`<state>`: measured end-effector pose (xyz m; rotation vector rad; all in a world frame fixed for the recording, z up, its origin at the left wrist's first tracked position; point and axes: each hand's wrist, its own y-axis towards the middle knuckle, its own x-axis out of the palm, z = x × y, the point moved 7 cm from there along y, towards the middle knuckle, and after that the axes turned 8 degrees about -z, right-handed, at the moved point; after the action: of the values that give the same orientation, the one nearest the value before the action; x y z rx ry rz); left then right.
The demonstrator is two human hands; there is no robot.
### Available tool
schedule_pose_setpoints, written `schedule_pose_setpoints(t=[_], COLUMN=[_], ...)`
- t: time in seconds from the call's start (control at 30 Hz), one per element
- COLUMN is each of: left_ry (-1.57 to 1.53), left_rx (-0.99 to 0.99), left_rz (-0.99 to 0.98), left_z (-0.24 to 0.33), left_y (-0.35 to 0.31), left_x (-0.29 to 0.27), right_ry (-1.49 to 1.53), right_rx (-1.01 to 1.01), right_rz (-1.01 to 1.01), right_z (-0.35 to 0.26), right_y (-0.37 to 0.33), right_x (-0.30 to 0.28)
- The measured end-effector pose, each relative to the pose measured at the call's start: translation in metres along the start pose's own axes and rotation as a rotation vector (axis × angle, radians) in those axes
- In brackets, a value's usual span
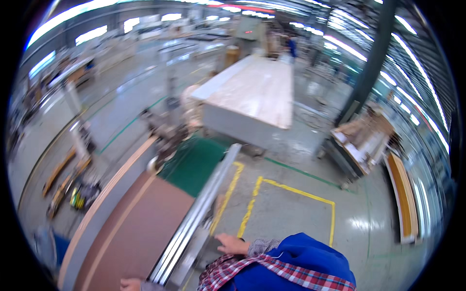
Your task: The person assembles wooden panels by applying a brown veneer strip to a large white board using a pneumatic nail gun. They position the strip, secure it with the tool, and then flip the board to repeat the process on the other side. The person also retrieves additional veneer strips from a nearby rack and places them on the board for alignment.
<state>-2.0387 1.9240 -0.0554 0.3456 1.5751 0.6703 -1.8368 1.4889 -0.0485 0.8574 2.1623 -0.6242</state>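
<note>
Brown panel (141, 228) lies flat beside a silver metal rail (192, 219), its long axis slanting from lower left to upper right, the far end pointing toward a green belt (196, 160). The left hand (130, 284) is at the panel's lower part, the right hand (233, 244) near the rail; whether either grips anything cannot be told. Beyond, a pale-topped table (252, 89) stands on the workshop's grey, yellow-lined floor (298, 218).

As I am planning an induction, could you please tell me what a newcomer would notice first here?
Probably the vivid green surface near the centre, just beyond the brown panel. Next come the large pale-topped table behind it and the yellow floor tape right of centre.
</note>
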Motion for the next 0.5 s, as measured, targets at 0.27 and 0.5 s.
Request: schedule_pose_setpoints(t=[0.27, 0.5], left_ry=[-0.598, -0.837], left_rx=[0.776, 1.409], left_rz=[-0.190, -0.313], left_z=[0.080, 0.187], left_y=[-0.078, -0.315], left_x=[-0.031, -0.137], right_ry=[0.168, 0.297], right_rx=[0.343, 0.359], right_rz=[-0.109, -0.058], right_z=[0.104, 0.185], right_y=[-0.108, -0.161], right_x=[-0.010, -0.047])
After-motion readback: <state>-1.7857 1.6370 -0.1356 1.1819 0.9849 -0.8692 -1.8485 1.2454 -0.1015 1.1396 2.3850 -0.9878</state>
